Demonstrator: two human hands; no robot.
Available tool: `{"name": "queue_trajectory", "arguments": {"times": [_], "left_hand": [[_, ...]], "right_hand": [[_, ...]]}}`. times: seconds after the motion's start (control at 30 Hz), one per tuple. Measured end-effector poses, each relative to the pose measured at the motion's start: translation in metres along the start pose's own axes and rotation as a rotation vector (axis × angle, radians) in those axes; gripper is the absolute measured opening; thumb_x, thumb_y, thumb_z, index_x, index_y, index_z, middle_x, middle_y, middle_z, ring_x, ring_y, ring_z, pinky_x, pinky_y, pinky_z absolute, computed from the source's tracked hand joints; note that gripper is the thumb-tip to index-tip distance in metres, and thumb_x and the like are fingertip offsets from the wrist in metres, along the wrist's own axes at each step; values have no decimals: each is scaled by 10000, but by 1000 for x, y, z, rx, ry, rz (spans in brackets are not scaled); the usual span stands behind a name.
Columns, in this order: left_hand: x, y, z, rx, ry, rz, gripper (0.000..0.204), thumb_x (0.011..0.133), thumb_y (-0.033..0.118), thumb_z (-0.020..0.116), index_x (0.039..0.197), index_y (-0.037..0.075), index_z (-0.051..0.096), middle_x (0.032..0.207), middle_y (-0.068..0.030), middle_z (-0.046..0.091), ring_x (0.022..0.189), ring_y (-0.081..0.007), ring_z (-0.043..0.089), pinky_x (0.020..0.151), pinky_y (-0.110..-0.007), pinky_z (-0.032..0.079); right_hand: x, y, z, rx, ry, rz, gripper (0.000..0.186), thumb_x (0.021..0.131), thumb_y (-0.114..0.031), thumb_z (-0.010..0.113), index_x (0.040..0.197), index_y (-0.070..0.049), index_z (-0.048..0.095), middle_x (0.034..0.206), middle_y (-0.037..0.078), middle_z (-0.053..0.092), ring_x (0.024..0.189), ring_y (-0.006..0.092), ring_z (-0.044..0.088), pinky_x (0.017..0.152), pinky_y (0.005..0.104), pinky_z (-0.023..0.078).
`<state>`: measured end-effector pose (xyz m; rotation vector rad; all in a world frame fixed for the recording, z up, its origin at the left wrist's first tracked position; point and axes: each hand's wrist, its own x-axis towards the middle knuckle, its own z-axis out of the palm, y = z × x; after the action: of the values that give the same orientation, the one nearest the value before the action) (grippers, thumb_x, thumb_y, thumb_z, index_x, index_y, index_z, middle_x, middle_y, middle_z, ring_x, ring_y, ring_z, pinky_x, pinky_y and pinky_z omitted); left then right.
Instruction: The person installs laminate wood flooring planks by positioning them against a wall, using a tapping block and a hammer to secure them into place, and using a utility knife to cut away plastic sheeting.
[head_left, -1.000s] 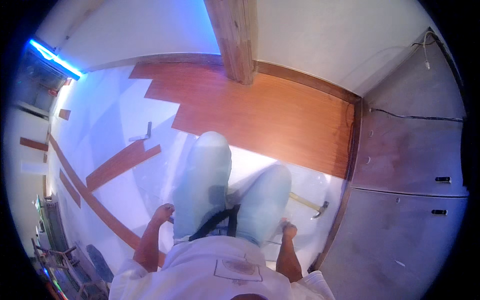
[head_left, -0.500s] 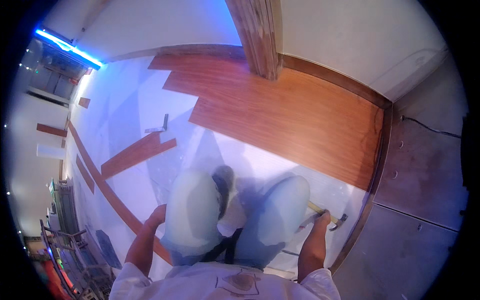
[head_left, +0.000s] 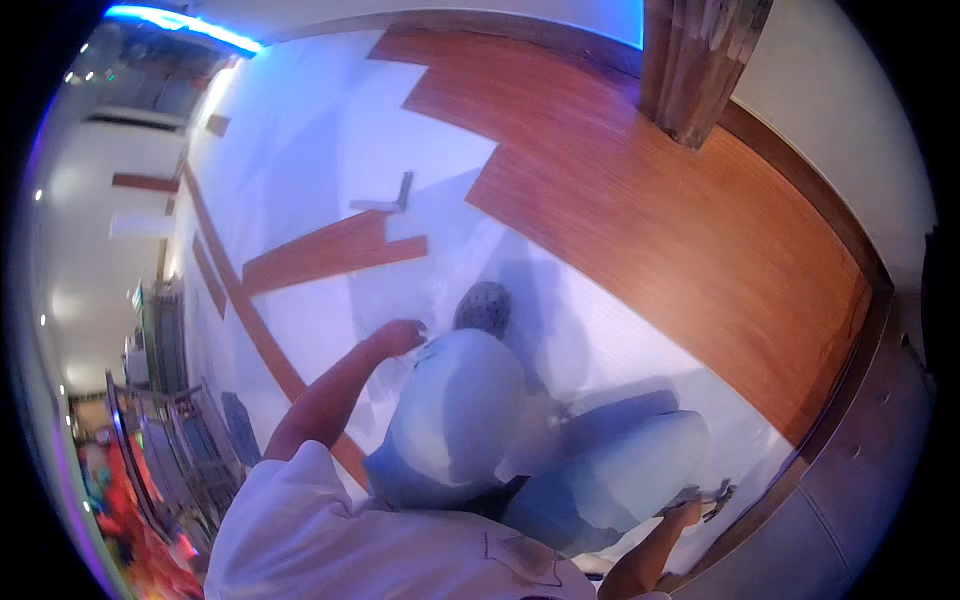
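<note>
Right hand (head_left: 685, 514) was down low past the right knee (head_left: 670, 445), w/ the claw hammer (head_left: 718, 496) at its fingers, head just beyond the tips on the side toward the dark skirting (head_left: 770, 500). Handle was mostly hidden btwn hand & leg, so idk if the fingers were actually wrapped on it or just next to it; can't tell if they were pinching or loose. Some dark grey bit (head_left: 684, 496) sat right at those fingertips too, too blurry to ID. Left hand (head_left: 402, 338) was up by the left knee (head_left: 468, 400), over the white underlay (head_left: 350, 310), well apart from the hammer; its fingers were bent a bit afaict, but couldn't tell if pressed together or spread. Dark patterned shoe (head_left: 483, 308) poked out just past that knee. Up front, wood-look floorboards (head_left: 650, 230) were down in a stepped edge, running to the wooden post (head_left: 700, 75). L-shaped metal square (head_left: 400, 195) lay by the far end of the loose cut boards (head_left: 320, 255), w/ a long narrow board strip (head_left: 240, 295) to the left of 'em. Metal-framed rack or chair (head_left: 160, 440) stood farther left, kinda blurry tbh.
</note>
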<state>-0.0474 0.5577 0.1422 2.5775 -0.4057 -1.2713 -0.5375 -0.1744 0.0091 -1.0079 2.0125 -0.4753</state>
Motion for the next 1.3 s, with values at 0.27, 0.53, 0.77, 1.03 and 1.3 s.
{"name": "queue_trajectory", "arguments": {"times": [0.27, 0.53, 0.77, 1.03, 1.3], "left_hand": [[84, -161, -90, 35, 316, -180, 542, 961, 257, 662, 1367, -80, 538, 1331, -269, 626, 1259, -378, 604, 1095, -436, 456], [138, -258, -98, 346, 450, -177, 453, 940, 326, 696, 1174, -56, 635, 1199, -331, 545, 1038, -486, 568, 952, -560, 477], [126, -266, -130, 291, 652, -153, 308, 941, 132, 649, 1143, -99, 615, 1068, -290, 647, 1024, -473, 614, 904, -537, 506], [131, -248, -137, 19, 671, -247, 603, 877, 188, 693, 1396, -11, 458, 1203, -251, 653, 1091, -400, 651, 908, -493, 541], [119, -225, -130, -2, 724, -280, 438, 932, 184, 657, 1328, 28, 554, 1078, -199, 698, 947, -376, 681, 841, -508, 558]], "right_hand": [[-140, 56, 15, -911, 107, -451, 520, 851, -491, 724, 844, 29, 729, 785, 176, 724, 724, 321, 701, 658, 429, 523], [-220, 80, 80, -631, 217, -393, 665, 795, -560, 771, 1008, 68, 720, 925, 314, 684, 923, 470, 666, 886, 536, 515], [-266, 50, 83, -527, 226, -333, 559, 804, -473, 787, 947, 58, 687, 896, 278, 700, 875, 428, 692, 803, 516, 527], [-203, 51, 73, -453, 338, -138, 467, 811, -397, 755, 1009, 20, 687, 1035, 268, 711, 1014, 440, 683, 886, 511, 533], [-178, 61, 32, -615, 346, -128, 373, 809, -303, 726, 1053, -22, 692, 1084, 236, 711, 1046, 429, 672, 916, 508, 535]]}}
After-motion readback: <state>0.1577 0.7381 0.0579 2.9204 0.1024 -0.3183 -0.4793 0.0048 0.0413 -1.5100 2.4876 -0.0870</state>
